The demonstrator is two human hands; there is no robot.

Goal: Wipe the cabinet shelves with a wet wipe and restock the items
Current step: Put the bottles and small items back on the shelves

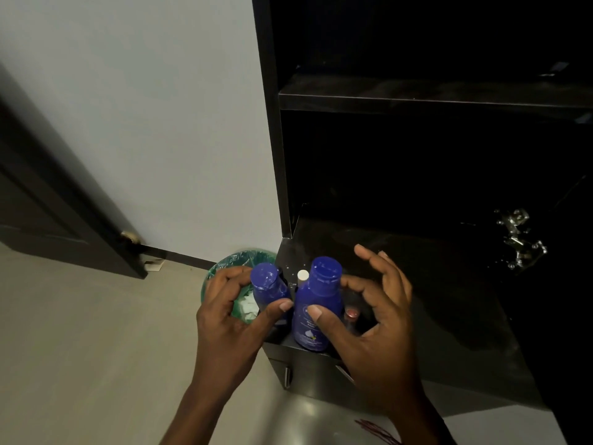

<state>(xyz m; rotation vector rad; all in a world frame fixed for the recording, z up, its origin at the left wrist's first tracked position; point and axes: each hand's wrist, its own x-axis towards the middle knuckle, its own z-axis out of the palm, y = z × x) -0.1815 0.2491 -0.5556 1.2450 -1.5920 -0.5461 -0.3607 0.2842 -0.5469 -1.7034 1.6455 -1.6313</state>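
On the cabinet [271, 139], our left hand [224, 319] grips the small bottle [268, 284] — right hand [372, 319] pinches the taller bottle [317, 297], label blurred.

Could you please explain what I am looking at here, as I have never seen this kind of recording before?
There is no machine here. A person wears a camera on the head, so this single picture looks forward and down at their own two bare hands. The left hand grips a smaller blue bottle. The right hand pinches a larger blue bottle between thumb and forefinger. Both bottles are at the front corner of a black cabinet's lower surface, next to a white-capped bottle and a pink-capped item. The upper shelf is too dark to read. A green bin stands on the floor.
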